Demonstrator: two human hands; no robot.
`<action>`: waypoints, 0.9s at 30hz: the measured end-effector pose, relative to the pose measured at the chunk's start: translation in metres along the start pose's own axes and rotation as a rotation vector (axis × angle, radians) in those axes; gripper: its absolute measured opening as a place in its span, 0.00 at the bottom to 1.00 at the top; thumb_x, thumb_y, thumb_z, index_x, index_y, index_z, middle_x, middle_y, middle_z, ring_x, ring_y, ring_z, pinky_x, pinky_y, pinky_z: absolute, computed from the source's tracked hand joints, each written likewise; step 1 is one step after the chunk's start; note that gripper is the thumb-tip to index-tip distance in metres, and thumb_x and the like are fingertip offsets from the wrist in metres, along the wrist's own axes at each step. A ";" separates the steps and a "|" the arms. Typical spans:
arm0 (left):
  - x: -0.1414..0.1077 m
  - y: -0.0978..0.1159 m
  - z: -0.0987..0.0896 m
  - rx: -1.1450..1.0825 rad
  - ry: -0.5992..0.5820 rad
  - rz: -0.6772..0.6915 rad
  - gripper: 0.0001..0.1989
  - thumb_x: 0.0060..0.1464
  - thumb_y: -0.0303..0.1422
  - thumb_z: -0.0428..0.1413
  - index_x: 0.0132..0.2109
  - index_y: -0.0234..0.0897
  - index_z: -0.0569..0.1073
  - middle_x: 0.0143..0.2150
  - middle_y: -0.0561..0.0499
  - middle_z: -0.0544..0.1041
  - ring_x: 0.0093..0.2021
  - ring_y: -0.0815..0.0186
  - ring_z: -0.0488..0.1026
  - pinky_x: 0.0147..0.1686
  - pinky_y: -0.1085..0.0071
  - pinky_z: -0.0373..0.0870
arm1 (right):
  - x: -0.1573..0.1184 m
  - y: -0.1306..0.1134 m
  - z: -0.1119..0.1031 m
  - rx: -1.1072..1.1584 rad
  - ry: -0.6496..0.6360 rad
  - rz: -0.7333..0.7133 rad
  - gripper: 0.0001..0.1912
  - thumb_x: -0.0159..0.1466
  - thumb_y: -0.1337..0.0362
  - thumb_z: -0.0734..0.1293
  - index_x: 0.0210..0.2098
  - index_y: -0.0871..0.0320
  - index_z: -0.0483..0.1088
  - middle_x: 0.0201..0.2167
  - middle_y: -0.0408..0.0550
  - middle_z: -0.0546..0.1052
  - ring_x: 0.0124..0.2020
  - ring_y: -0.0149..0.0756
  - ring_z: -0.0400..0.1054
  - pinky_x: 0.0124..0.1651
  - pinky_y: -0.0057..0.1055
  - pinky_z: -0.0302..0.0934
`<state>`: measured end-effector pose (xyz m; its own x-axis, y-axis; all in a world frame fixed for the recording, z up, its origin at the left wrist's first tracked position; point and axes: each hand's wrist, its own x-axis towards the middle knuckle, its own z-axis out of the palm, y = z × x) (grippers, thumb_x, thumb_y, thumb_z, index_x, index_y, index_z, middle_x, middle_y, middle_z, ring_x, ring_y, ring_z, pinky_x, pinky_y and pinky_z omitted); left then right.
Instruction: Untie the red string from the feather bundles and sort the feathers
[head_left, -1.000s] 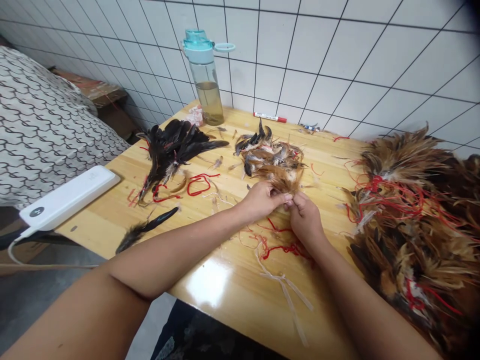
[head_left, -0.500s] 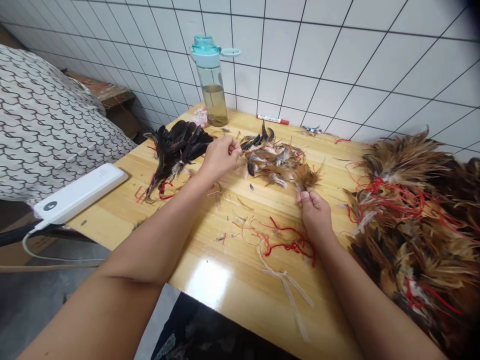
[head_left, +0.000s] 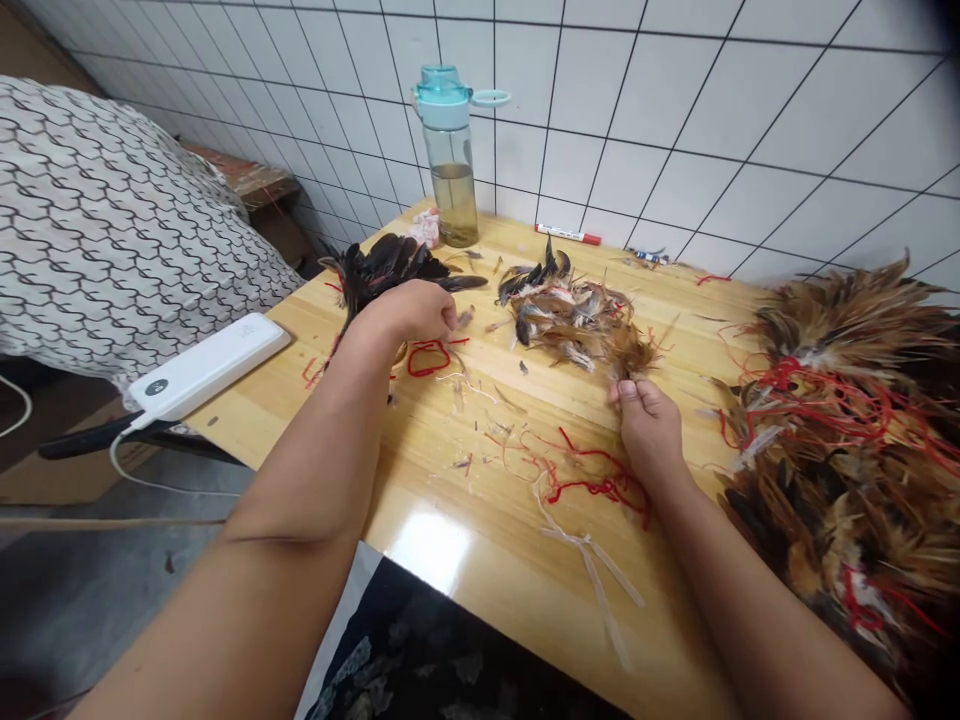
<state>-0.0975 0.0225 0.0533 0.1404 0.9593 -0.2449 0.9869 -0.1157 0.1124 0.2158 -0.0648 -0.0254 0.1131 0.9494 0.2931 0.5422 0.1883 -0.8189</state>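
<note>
My left hand (head_left: pixel 426 312) is closed over the near side of the dark feather bundle (head_left: pixel 390 265); what its fingers grip, if anything, is hidden. A red string loop (head_left: pixel 429 360) lies just below it. My right hand (head_left: pixel 649 412) is closed on the base of a small brown feather bunch (head_left: pixel 631 350), whose tips point away from me. That bunch meets the right end of a loose pile of brown and black feathers (head_left: pixel 566 318). Tangled red string (head_left: pixel 592 488) and pale ribbon (head_left: pixel 592 560) lie on the table near my right wrist.
A bottle (head_left: pixel 454 170) stands at the back by the tiled wall, with a red marker (head_left: pixel 568 235) to its right. Large brown feather bundles (head_left: pixel 840 460) fill the right side. A white power bank (head_left: pixel 210 365) with a cable is at the left edge.
My left hand has moved left and slightly nearer, from beside the loose pile to the dark feathers. The red loop lies farther right. My right hand still holds the brown bunch; the view has shifted.
</note>
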 end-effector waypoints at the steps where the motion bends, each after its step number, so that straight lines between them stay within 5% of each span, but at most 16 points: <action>1: 0.003 0.001 0.003 0.027 -0.018 -0.008 0.12 0.38 0.32 0.60 0.35 0.42 0.80 0.35 0.53 0.81 0.34 0.65 0.74 0.33 0.75 0.63 | 0.000 0.000 0.000 -0.001 -0.002 0.000 0.19 0.63 0.52 0.58 0.22 0.55 0.63 0.20 0.42 0.64 0.26 0.34 0.60 0.33 0.32 0.55; 8: 0.008 0.009 0.010 0.043 0.007 0.108 0.09 0.42 0.28 0.54 0.31 0.39 0.77 0.33 0.50 0.80 0.33 0.63 0.73 0.31 0.72 0.61 | 0.000 -0.001 0.001 0.008 0.012 -0.030 0.17 0.64 0.55 0.58 0.22 0.55 0.63 0.21 0.42 0.64 0.28 0.35 0.61 0.36 0.34 0.57; 15: 0.001 0.012 0.003 -0.294 0.331 0.090 0.09 0.50 0.28 0.52 0.38 0.36 0.74 0.36 0.48 0.78 0.35 0.64 0.72 0.38 0.69 0.66 | 0.000 0.005 0.002 -0.012 0.082 -0.081 0.17 0.64 0.57 0.59 0.21 0.55 0.63 0.25 0.44 0.64 0.32 0.36 0.61 0.38 0.35 0.57; 20: -0.006 0.007 -0.001 -0.223 0.486 -0.003 0.08 0.50 0.31 0.56 0.39 0.38 0.75 0.37 0.48 0.78 0.40 0.62 0.73 0.43 0.68 0.67 | -0.001 0.003 0.001 0.005 0.028 -0.104 0.16 0.64 0.58 0.58 0.21 0.54 0.62 0.23 0.43 0.64 0.31 0.35 0.61 0.38 0.34 0.57; 27: -0.014 -0.008 -0.009 0.022 0.326 -0.155 0.09 0.45 0.40 0.60 0.32 0.39 0.77 0.30 0.48 0.77 0.42 0.54 0.74 0.43 0.66 0.67 | -0.003 0.001 0.001 0.050 -0.010 -0.024 0.16 0.65 0.55 0.58 0.23 0.54 0.62 0.19 0.40 0.60 0.26 0.34 0.60 0.32 0.32 0.56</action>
<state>-0.1083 0.0123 0.0645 -0.0407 0.9972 0.0630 0.9964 0.0359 0.0765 0.2150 -0.0667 -0.0274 0.0916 0.9469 0.3082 0.5026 0.2233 -0.8352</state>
